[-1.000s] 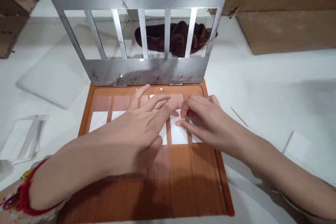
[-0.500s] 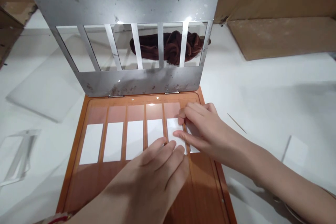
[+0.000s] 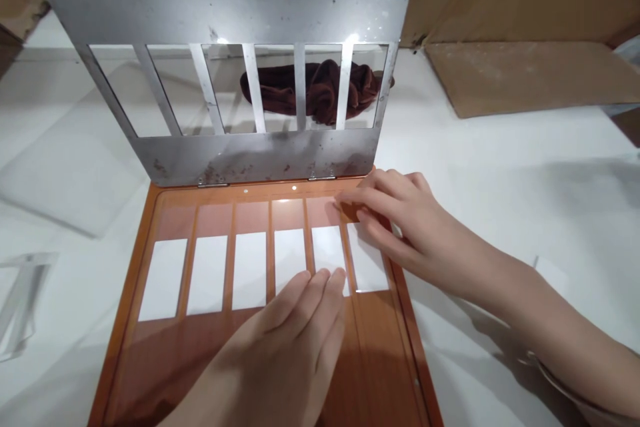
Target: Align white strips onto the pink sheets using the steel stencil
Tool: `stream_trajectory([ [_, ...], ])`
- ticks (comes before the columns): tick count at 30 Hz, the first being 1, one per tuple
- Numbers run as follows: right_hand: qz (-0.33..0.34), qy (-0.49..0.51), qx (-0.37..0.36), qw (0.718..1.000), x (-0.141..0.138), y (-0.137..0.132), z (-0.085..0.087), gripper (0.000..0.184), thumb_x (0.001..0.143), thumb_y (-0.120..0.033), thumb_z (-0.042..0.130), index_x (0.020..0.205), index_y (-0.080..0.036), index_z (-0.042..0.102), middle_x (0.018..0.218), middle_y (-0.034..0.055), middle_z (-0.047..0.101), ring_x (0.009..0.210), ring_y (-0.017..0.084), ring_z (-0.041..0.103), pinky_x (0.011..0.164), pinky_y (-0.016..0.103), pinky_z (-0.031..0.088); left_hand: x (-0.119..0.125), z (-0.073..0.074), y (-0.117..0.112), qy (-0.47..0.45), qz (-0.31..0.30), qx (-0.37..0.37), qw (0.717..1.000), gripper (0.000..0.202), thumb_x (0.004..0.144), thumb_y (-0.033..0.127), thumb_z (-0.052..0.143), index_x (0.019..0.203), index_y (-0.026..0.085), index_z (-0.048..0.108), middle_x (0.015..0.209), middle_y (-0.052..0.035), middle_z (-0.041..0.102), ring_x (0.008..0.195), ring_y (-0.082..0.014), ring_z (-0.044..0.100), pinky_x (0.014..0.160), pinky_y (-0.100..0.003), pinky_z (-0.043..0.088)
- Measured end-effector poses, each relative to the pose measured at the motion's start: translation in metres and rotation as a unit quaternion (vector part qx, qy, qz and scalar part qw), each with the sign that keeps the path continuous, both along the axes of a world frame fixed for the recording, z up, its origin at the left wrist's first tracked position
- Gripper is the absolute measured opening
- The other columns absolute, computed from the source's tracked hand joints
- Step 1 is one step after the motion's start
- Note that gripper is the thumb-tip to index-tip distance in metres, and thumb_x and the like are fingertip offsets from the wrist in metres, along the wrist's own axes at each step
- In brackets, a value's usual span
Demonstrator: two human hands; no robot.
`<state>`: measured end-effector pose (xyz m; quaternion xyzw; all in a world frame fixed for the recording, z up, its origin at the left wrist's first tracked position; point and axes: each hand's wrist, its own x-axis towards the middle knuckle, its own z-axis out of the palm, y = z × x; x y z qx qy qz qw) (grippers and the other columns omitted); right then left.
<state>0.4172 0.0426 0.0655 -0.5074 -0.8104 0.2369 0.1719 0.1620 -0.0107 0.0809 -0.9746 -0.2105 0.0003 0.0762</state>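
Several white rectangular cards (image 3: 163,279) lie in a row in the slots of an orange-brown board (image 3: 385,360). Pinkish clear film (image 3: 253,217) shows above and below most of them. My left hand (image 3: 295,340) lies flat, fingers stretched out, its tips on the lower part of the fifth card (image 3: 327,247). At the board's upper right is my right hand (image 3: 395,213), thumb and forefinger apart. Its forefinger tip touches the top corner of the fifth strip, and the thumb is over the top of the rightmost card (image 3: 371,267). I see nothing held in either hand.
A metal lid (image 3: 260,157) with rectangular windows stands raised, hinged to the board's back edge. Behind it lies a dark brown cloth (image 3: 330,90). Cardboard (image 3: 530,77) is at the back right. A clear sheet (image 3: 75,167) and pale strips (image 3: 23,307) lie to the left.
My right hand has moved up and away from the fifth card, its thumb and forefinger spreading; more of the rightmost card shows. My left fingers have drawn slightly down. The view has shifted a little.
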Motion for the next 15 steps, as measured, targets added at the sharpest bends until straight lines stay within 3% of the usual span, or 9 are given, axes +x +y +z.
stream_trajectory([
  [5,0.055,-0.061,0.058,0.995,-0.002,-0.001,-0.009,0.034,0.108,-0.014,0.048,0.136,-0.016,0.067,0.106,0.0088,0.06,0.098,0.025,0.052,0.085,0.041,0.037,0.002,0.001,-0.001,-0.004,0.009,-0.007,1.0,0.058,0.095,0.046,0.055,0.141,0.013,0.067,0.155,-0.0136,0.058,0.151,-0.0296,0.043,0.133,-0.045,0.017],
  [8,0.062,-0.057,0.062,0.995,-0.004,-0.002,-0.007,0.033,0.108,-0.017,0.049,0.135,-0.019,0.069,0.105,0.0082,0.06,0.097,0.025,0.051,0.085,0.041,0.037,0.004,-0.001,-0.001,-0.02,0.013,-0.009,1.0,0.056,0.096,0.045,0.054,0.139,0.013,0.068,0.153,-0.0131,0.06,0.149,-0.0288,0.045,0.133,-0.042,0.016],
  [12,0.05,0.002,0.007,0.999,-0.007,-0.003,-0.003,0.023,0.107,-0.019,0.054,0.124,-0.025,0.069,0.114,0.0056,0.063,0.104,0.023,0.054,0.091,0.041,0.038,0.006,-0.007,-0.002,-0.044,0.021,-0.004,0.999,0.049,0.098,0.04,0.054,0.137,0.015,0.071,0.149,-0.0121,0.064,0.145,-0.027,0.05,0.13,-0.041,0.021],
  [15,-0.005,0.078,-0.057,0.995,-0.009,-0.006,-0.006,0.007,0.105,-0.025,0.06,0.111,-0.025,0.062,0.116,0.0022,0.067,0.105,0.021,0.058,0.091,0.039,0.04,0.008,-0.009,-0.003,-0.053,0.024,-0.009,0.998,0.047,0.101,0.039,0.052,0.136,0.015,0.071,0.147,-0.0109,0.066,0.143,-0.0265,0.052,0.129,-0.041,0.023],
])
